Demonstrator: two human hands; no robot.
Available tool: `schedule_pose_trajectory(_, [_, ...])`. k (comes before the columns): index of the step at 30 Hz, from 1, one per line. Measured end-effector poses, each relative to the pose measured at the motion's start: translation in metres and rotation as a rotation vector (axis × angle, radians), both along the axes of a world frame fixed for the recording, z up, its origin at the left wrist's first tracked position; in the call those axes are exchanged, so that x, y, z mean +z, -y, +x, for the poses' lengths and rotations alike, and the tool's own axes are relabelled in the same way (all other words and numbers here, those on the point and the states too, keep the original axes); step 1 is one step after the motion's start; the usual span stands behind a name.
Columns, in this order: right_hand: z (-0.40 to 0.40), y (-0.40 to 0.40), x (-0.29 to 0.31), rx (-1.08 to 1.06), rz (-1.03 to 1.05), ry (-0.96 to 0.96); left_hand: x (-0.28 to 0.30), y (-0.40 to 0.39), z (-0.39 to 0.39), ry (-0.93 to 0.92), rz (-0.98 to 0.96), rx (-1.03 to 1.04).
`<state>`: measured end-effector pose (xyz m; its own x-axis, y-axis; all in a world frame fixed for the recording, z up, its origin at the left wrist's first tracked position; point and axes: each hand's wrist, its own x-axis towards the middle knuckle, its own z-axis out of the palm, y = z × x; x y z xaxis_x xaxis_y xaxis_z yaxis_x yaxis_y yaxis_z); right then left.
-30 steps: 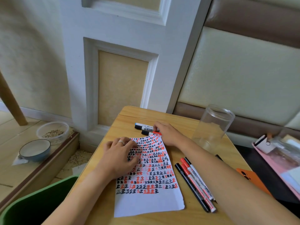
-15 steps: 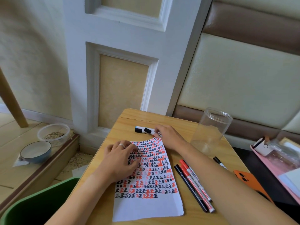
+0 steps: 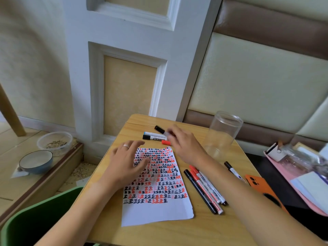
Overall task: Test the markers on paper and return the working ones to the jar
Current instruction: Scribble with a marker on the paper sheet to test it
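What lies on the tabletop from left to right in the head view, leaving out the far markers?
Left hand → test paper → row of pens → lone black pen → orange phone case.

Clear glossy plastic jar – matt white paper – smooth wooden table.

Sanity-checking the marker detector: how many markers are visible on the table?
8. One in the right hand; two thick ones plus a red-capped one beyond the paper; three in a row right of it; one past the forearm. Arms may hide more.
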<state>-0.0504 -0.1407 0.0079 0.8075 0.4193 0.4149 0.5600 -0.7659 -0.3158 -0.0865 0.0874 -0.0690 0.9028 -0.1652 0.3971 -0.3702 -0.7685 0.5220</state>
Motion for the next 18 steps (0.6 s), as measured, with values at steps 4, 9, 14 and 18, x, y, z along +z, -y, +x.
schedule_pose_trajectory(4, [-0.057,-0.008,-0.021,0.034,-0.070,0.032,0.007,0.008,-0.020,0.056,-0.150,-0.136])
schedule_pose_trajectory(9, [-0.091,-0.003,-0.045,0.013,-0.110,0.118,0.009,0.021,-0.046,-0.007,-0.079,-0.388])
schedule_pose_trajectory(14, [-0.103,-0.004,-0.051,0.021,-0.256,0.279,0.007,0.024,-0.055,-0.018,0.005,-0.276])
schedule_pose_trajectory(18, [-0.109,-0.004,-0.049,0.026,-0.197,0.136,0.005,0.029,-0.053,-0.013,-0.021,-0.304])
